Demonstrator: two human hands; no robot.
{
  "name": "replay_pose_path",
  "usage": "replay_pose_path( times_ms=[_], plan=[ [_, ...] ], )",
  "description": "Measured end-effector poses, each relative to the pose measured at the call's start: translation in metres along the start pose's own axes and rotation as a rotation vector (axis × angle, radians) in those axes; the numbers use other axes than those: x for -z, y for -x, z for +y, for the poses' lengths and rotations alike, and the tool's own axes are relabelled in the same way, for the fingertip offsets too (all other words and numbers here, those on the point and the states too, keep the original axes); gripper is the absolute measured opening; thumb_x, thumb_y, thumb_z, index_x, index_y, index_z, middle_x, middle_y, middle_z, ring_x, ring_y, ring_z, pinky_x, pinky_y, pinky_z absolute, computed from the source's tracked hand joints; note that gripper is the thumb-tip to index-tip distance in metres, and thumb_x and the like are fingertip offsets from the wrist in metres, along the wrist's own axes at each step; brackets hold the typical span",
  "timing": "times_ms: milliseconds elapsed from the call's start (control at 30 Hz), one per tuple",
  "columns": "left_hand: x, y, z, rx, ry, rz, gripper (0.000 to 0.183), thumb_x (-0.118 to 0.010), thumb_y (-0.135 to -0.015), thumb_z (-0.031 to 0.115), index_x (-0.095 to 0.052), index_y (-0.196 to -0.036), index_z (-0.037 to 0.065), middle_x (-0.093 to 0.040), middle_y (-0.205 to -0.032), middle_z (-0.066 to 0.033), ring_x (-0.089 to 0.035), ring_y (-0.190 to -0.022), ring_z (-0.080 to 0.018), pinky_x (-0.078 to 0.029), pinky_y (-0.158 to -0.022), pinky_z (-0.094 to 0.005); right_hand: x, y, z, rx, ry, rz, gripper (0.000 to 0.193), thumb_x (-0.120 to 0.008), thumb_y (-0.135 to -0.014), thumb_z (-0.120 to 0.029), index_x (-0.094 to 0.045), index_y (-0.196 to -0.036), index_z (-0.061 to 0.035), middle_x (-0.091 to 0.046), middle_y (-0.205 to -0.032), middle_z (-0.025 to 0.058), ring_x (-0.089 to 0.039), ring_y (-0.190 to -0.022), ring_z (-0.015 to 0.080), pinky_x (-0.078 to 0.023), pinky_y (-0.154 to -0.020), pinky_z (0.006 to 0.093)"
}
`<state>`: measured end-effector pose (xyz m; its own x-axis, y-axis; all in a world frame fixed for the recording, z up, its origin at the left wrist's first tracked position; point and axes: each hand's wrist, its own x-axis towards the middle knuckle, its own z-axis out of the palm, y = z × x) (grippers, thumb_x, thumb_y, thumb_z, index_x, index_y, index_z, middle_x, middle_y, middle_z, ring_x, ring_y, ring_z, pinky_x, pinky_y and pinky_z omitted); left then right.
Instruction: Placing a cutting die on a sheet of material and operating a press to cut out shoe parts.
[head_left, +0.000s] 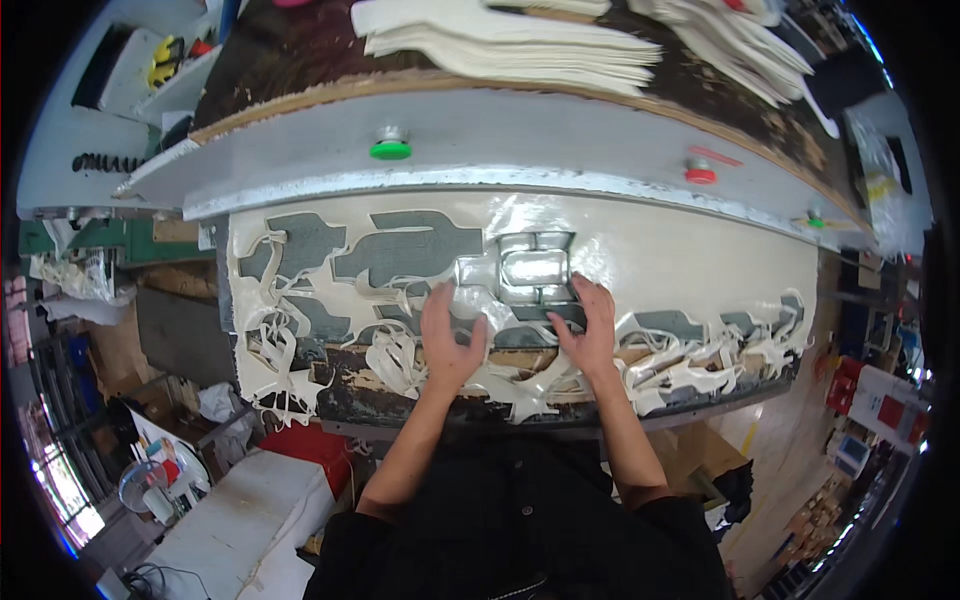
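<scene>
A metal cutting die (pixel 533 267), an open frame with thin upright walls, lies on a cream sheet (pixel 680 260). Its narrower end points left, and glare blurs parts of its outline. My left hand (pixel 452 338) is by that narrow end, thumb and fingers apart with nothing between them. At the die's lower right corner is my right hand (pixel 590 328), its fingers stretched and spread. Its fingertips reach the die's edge; whether they press on it I cannot tell. Left of the die, cut-out gaps in the sheet show a dark grey bed (pixel 415 250).
Torn cream scraps (pixel 690 375) hang along the near edge. Beyond the sheet runs a grey machine beam (pixel 540 140) with a green button (pixel 390 149) and a red button (pixel 700 174). Stacks of cut cream pieces (pixel 520 50) lie on top. A white-topped table (pixel 240 520) stands at lower left.
</scene>
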<state>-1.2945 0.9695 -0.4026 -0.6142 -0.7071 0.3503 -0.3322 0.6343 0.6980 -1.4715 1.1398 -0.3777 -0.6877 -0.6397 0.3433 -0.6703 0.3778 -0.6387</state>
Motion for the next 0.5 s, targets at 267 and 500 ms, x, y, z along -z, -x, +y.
replay_pose_path(
  times_ms=[267, 500],
  plan=[
    [0.067, -0.055, 0.023, -0.079, 0.118, 0.139, 0.055, -0.08, -0.095, 0.009, -0.058, -0.144, -0.005, -0.072, -0.122, -0.0192, -0.071, -0.108, -0.0268, -0.059, -0.088, -0.0363, 0.079, 0.127, -0.016, -0.097, -0.233, -0.546, 0.039, -0.09, -0.084, -0.025, -0.077, -0.115, -0.0066, -0.073, -0.112, 0.0109, -0.067, -0.111, 0.0339, -0.053, -0.097, 0.0443],
    [0.113, -0.103, 0.053, 0.118, 0.575, 0.312, 0.035, -0.092, -0.088, 0.015, -0.063, -0.099, -0.001, -0.065, -0.079, -0.0023, -0.06, -0.068, -0.0078, -0.05, -0.062, -0.0251, 0.079, 0.172, -0.023, -0.018, -0.112, -0.503, 0.045, -0.09, -0.082, -0.03, -0.08, -0.12, -0.0074, -0.07, -0.107, 0.013, -0.065, -0.109, 0.0375, -0.05, -0.106, 0.0467]
  ],
)
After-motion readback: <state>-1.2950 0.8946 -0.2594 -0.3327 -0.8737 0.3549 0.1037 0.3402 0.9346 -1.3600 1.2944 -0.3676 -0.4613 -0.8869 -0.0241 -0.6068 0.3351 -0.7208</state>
